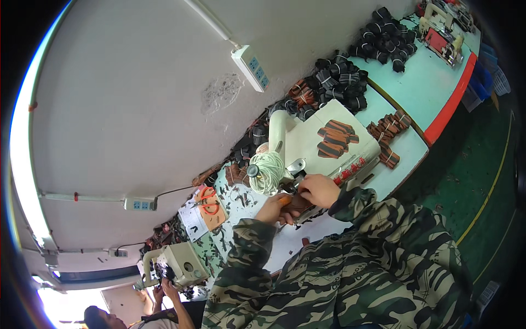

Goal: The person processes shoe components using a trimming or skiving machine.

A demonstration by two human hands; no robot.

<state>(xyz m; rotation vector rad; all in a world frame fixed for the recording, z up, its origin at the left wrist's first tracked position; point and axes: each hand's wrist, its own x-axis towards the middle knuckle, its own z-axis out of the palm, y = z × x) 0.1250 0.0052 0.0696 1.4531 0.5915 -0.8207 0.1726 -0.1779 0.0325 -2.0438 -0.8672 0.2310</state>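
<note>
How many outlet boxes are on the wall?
3: one white outlet box high near centre, a second outlet box lower left of it, a third outlet box farther down left. Others may be hidden.

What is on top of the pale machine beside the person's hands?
Several orange-brown and dark grey strips lie overlapping on the pale machine. The overlapped parts and the surface directly beneath them are covered, so cannot be seen.

A workshop: long tables (433, 101) carry machines (308, 137), tied bundles (383, 41) and scattered scraps (237, 198).
</note>
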